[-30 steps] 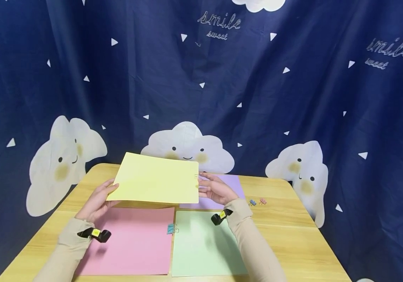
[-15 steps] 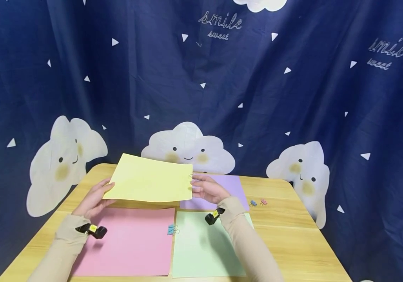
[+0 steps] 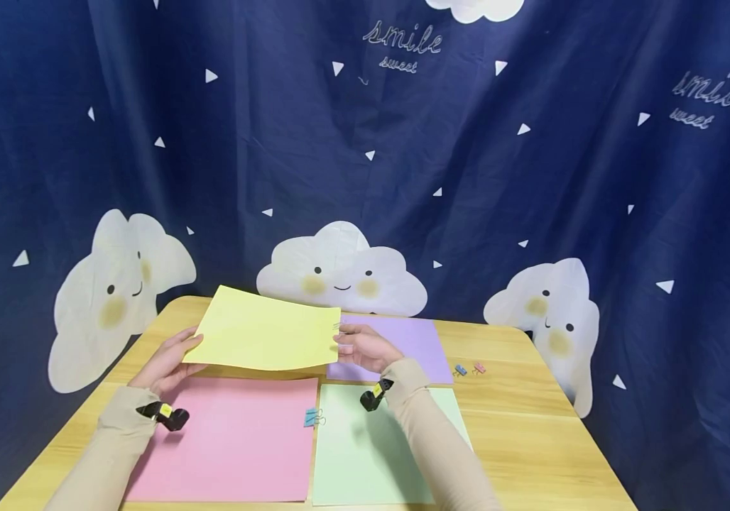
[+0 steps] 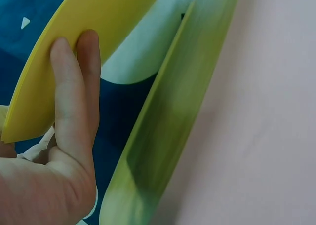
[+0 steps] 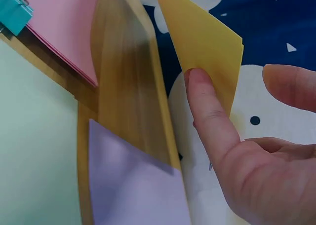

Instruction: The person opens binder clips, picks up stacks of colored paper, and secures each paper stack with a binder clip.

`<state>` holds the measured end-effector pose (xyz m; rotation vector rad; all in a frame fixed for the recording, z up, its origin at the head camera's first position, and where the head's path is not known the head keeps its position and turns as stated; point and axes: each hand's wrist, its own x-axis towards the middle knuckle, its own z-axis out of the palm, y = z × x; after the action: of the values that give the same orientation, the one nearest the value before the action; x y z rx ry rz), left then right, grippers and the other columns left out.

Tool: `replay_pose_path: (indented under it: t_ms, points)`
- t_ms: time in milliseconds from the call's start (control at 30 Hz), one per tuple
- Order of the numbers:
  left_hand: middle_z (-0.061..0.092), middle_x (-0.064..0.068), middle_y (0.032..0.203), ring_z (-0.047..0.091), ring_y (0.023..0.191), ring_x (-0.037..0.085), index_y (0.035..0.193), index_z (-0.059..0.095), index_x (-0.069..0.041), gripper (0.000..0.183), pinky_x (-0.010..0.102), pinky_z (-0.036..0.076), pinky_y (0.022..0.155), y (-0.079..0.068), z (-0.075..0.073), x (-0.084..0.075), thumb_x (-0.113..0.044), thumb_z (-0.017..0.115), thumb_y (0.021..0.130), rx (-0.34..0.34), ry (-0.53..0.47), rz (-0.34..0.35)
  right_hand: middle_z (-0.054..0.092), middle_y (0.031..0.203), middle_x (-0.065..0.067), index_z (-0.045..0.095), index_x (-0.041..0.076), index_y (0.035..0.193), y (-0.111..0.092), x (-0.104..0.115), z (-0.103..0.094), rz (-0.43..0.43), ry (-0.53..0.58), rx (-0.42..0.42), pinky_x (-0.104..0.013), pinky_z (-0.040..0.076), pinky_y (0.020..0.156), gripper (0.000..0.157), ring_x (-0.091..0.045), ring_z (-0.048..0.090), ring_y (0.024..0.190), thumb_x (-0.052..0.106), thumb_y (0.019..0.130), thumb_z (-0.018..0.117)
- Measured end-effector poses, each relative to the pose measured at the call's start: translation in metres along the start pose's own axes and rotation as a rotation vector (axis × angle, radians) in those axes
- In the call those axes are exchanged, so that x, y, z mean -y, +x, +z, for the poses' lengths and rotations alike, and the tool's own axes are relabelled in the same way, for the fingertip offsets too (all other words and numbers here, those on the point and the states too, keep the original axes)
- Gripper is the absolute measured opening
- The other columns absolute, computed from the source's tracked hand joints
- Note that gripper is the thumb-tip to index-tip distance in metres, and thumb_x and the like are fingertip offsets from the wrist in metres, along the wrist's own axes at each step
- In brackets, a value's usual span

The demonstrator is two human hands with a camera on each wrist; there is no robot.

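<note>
My left hand (image 3: 167, 362) grips the left edge of a yellow stack of paper (image 3: 269, 330) held above the far left of the table. In the left wrist view, two of its fingers (image 4: 69, 87) lie straight against the underside. At the stack's right edge is my right hand (image 3: 368, 348). The right wrist view shows one straight finger (image 5: 205, 96) touching the yellow paper and another digit standing away from it. Thin wire handles of a clip (image 3: 337, 326) show at that edge, beside the right fingertips. Below lie pink paper (image 3: 243, 447) and pale green paper (image 3: 346, 454).
Purple paper (image 3: 410, 341) lies at the back of the wooden table (image 3: 525, 440). A teal binder clip (image 3: 311, 417) sits on the pink paper's right edge. Right of the purple paper are a blue binder clip (image 3: 461, 370) and a pink one (image 3: 479, 367). A dark blue curtain (image 3: 339, 142) hangs behind.
The yellow stack has moved left and, lately, slightly down, with both hands moving along. More of the purple and green paper now shows. The clips on the table stay put.
</note>
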<state>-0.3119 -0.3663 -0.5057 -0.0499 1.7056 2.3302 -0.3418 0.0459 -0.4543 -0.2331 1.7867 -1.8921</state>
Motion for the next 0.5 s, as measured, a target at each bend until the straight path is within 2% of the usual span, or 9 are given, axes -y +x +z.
replay_pose_path:
  t_ms: [133, 267, 367, 500]
  points:
    - [0.07, -0.015, 0.095, 0.07, 0.086, 0.0, 0.165, 0.004, -0.005, 0.07, 0.02, 0.063, 0.078, 0.004, -0.008, 0.004, -0.021, 0.046, 0.111, -0.015, 0.023, -0.02, 0.036, 0.158, -0.031, 0.018, -0.011, 0.159, 0.004, -0.008, 0.003, 0.029, -0.013, -0.018, -0.051, 0.047, 0.118, 0.064, -0.027, 0.063, 0.119, 0.003, 0.105, 0.049]
    - [0.07, -0.014, 0.093, 0.07, 0.085, 0.001, 0.165, 0.001, -0.001, 0.072, 0.02, 0.064, 0.078, 0.006, -0.014, 0.007, -0.02, 0.045, 0.111, -0.017, 0.027, -0.035, 0.026, 0.164, -0.032, 0.016, -0.011, 0.16, 0.009, -0.015, 0.006, 0.044, -0.007, -0.03, -0.056, 0.042, 0.121, 0.064, -0.045, 0.046, 0.144, 0.003, 0.105, 0.047]
    - [0.071, -0.013, 0.092, 0.071, 0.085, 0.001, 0.164, -0.002, 0.002, 0.072, 0.021, 0.064, 0.077, 0.007, -0.018, 0.009, -0.019, 0.044, 0.112, -0.009, 0.037, -0.039, 0.027, 0.163, -0.033, 0.015, -0.013, 0.159, 0.012, -0.019, 0.009, 0.043, 0.008, -0.034, -0.059, 0.042, 0.12, 0.064, -0.048, 0.042, 0.146, 0.002, 0.105, 0.047]
    - [0.071, -0.012, 0.091, 0.071, 0.083, 0.002, 0.163, -0.002, 0.004, 0.073, 0.022, 0.064, 0.075, 0.009, -0.024, 0.013, -0.019, 0.044, 0.112, -0.014, 0.04, -0.055, 0.027, 0.162, -0.034, 0.013, -0.015, 0.158, 0.016, -0.023, 0.012, 0.058, 0.026, -0.032, -0.059, 0.044, 0.119, 0.064, -0.048, 0.045, 0.144, 0.0, 0.105, 0.047]
